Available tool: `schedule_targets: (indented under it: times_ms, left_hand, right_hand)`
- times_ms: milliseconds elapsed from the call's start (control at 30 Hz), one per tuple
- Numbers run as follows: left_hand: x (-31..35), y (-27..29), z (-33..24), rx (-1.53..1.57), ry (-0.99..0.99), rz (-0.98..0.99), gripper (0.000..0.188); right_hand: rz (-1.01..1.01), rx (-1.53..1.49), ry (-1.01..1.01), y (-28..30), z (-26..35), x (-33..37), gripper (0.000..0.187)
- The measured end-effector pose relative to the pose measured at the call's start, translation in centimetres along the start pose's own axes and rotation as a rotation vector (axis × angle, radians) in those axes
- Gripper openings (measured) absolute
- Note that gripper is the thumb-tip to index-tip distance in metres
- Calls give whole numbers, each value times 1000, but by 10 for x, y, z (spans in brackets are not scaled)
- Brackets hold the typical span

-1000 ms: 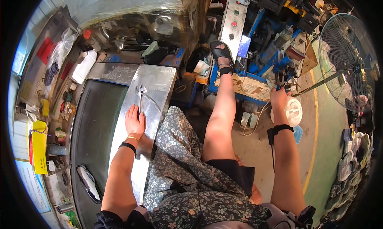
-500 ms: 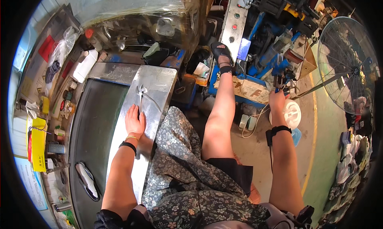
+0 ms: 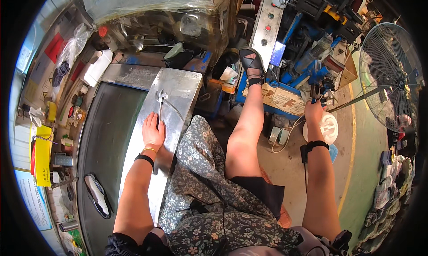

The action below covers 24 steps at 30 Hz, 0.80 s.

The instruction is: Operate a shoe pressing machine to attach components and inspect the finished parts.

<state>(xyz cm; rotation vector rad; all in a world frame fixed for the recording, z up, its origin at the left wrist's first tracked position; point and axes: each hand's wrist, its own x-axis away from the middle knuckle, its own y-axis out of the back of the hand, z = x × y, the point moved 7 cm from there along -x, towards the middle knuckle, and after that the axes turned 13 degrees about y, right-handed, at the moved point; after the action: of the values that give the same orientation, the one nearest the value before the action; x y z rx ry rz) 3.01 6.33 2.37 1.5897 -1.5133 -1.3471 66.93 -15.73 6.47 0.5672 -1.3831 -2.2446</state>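
My left hand (image 3: pixel 153 132) lies flat, fingers stretched, on a shiny metal plate (image 3: pixel 189 84). Its fingertips cover one handle of silver pincers (image 3: pixel 161 96), whose other curved handle sticks out to the right. My right hand (image 3: pixel 314 111) is closed at the lower front of a blue and black machine (image 3: pixel 307 55). A small blue piece shows at its fingertips; what lies inside the grip is hidden. A white round lid (image 3: pixel 329 127) is just right of that wrist.
Left of the plate runs a dark green belt (image 3: pixel 111 117) with a shoe upper (image 3: pixel 96 194) on it. My sandalled foot (image 3: pixel 252 62) rests beside a button panel (image 3: pixel 269 26). A large fan (image 3: pixel 390 77) stands at right, above stacked cloth-like bundles (image 3: pixel 388 193).
The whole view has shifted slightly. My left hand stays on the plate, its fingers drawn closer together. My right hand remains closed at the machine.
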Motion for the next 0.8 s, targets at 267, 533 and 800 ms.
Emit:
schedule_targets:
  times_ms: [267, 533, 800]
  left_hand:
    - [-1, 0, 0, -10, 13, 13, 45]
    - [-1, 1, 1, -1, 30, 25, 45]
    - [0, -6, 1, -4, -47, 5, 43]
  right_hand:
    - [4, -6, -7, 4, 3, 3, 50]
    - [1, 0, 4, 2, 5, 4, 51]
    - [34, -181, -17, -24, -32, -19, 37]
